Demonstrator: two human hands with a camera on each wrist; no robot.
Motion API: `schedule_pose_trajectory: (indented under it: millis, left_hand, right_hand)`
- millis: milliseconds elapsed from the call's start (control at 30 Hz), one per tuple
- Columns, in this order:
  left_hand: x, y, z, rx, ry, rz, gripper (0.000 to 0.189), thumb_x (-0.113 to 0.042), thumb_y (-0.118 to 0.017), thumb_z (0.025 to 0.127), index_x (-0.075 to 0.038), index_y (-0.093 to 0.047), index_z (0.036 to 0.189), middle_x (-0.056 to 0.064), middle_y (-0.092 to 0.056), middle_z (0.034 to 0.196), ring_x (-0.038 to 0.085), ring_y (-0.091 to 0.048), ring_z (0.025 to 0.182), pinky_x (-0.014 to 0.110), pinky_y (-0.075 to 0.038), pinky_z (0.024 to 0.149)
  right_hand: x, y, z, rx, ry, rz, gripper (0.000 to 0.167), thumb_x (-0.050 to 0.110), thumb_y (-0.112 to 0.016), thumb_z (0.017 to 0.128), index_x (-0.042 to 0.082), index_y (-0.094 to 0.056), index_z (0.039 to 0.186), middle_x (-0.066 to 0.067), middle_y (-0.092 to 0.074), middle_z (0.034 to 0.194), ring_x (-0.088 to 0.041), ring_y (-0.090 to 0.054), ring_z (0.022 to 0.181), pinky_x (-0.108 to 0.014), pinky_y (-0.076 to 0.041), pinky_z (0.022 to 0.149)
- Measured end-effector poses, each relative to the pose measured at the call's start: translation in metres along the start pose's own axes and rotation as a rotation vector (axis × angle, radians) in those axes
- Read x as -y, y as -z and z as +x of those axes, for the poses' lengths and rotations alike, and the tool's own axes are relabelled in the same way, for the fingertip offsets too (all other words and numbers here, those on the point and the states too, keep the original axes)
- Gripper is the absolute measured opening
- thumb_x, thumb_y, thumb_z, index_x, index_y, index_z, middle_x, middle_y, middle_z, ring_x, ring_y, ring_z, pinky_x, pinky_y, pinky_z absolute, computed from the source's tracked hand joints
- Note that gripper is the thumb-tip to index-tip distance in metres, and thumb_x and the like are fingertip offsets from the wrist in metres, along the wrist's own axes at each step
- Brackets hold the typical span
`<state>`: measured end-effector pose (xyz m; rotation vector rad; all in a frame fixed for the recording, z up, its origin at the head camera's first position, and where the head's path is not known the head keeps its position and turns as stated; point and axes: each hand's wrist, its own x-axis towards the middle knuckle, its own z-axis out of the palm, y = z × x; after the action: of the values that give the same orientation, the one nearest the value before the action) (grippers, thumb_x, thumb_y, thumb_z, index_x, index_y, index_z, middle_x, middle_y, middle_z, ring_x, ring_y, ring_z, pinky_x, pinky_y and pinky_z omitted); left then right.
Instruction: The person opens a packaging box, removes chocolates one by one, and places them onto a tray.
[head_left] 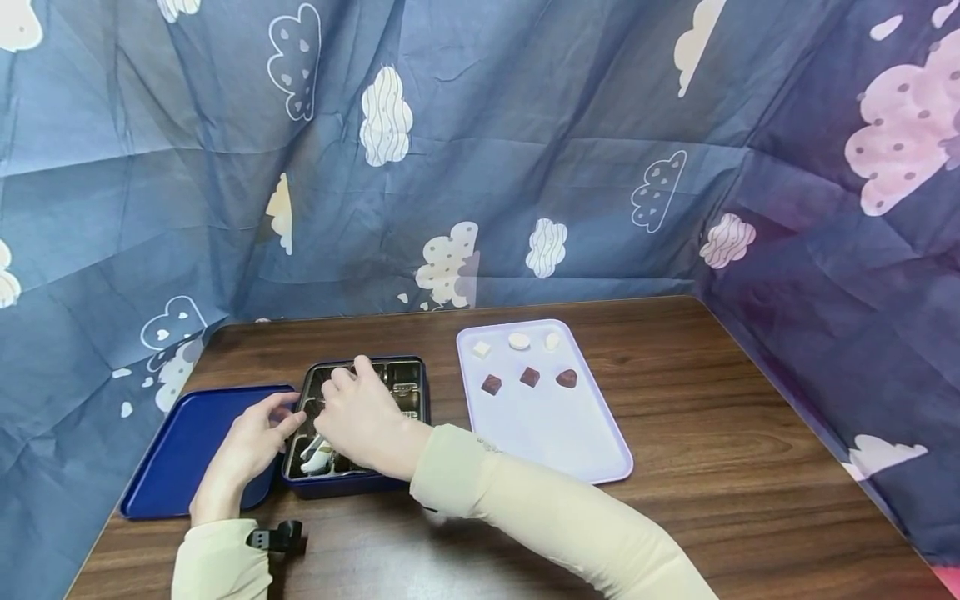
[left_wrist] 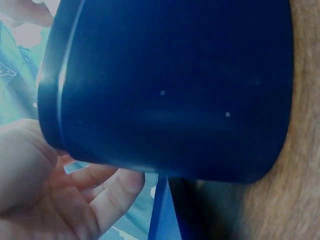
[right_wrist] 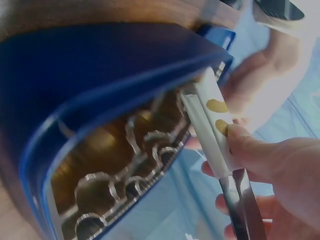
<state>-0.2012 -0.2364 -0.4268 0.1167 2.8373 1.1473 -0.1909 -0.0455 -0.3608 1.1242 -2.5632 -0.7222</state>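
A dark blue box (head_left: 360, 485) with a gold-brown divided insert (head_left: 405, 392) stands left of the middle of the table. My right hand (head_left: 363, 421) is over the box and grips small tongs (right_wrist: 212, 122), which have metal arms and white ends with gold spots. In the head view the white ends (head_left: 318, 457) reach into the near left compartment; whether they pinch anything cannot be seen. My left hand (head_left: 251, 437) rests its fingers against the box's left side. In the left wrist view its fingers (left_wrist: 117, 197) lie at the box's corner.
A blue lid (head_left: 172, 458) lies left of the box, partly under my left forearm. To the right is a pale lilac tray (head_left: 555, 442) with a row of white pieces (head_left: 519, 342) and a row of brown pieces (head_left: 529, 377). A cloud-patterned curtain (head_left: 480, 192) closes the back and sides.
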Motion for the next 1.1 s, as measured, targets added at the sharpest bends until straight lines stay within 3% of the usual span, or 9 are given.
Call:
schedule_pose_trajectory:
  millis: [200, 433, 733, 1100]
  left_hand:
    - [0.000, 0.000, -0.002, -0.007, -0.008, 0.002, 0.048, -0.021, -0.057, 0.101, 0.008, -0.045, 0.137, 0.024, -0.063, 0.104, 0.019, -0.060, 0.064, 0.036, -0.049, 0.061]
    - [-0.002, 0.000, -0.002, -0.008, 0.003, 0.004, 0.047, -0.019, -0.057, 0.101, 0.007, -0.045, 0.138, 0.025, -0.063, 0.106, 0.018, -0.061, 0.064, 0.038, -0.049, 0.064]
    - [-0.001, 0.000, 0.000, -0.012, -0.001, 0.010, 0.048, -0.021, -0.056, 0.101, 0.006, -0.045, 0.139, 0.024, -0.062, 0.108, 0.018, -0.060, 0.066, 0.037, -0.048, 0.064]
    - [0.000, -0.001, 0.001, -0.013, 0.002, 0.008, 0.048, -0.022, -0.057, 0.101, 0.005, -0.045, 0.139, 0.024, -0.062, 0.108, 0.018, -0.060, 0.065, 0.036, -0.047, 0.063]
  right_hand:
    - [-0.019, 0.007, -0.011, -0.039, -0.045, 0.087, 0.017, 0.049, -0.056, 0.095, 0.042, -0.072, 0.096, 0.007, -0.057, 0.102, -0.016, -0.043, 0.095, -0.042, -0.031, 0.083]
    - [-0.050, 0.002, -0.035, -0.072, -0.164, 0.214, 0.036, 0.062, -0.049, 0.093, 0.036, -0.072, 0.100, 0.007, -0.054, 0.097, -0.016, -0.044, 0.092, -0.039, -0.032, 0.080]
    - [-0.092, -0.033, -0.082, -0.220, -0.293, 0.400, 0.034, 0.057, -0.055, 0.093, 0.032, -0.074, 0.104, 0.005, -0.052, 0.087, -0.017, -0.046, 0.087, -0.040, -0.034, 0.077]
    - [-0.124, -0.077, -0.142, -0.277, -0.393, 0.496, 0.029, 0.050, -0.067, 0.087, 0.026, -0.076, 0.101, 0.003, -0.054, 0.083, -0.019, -0.048, 0.078, -0.043, -0.035, 0.070]
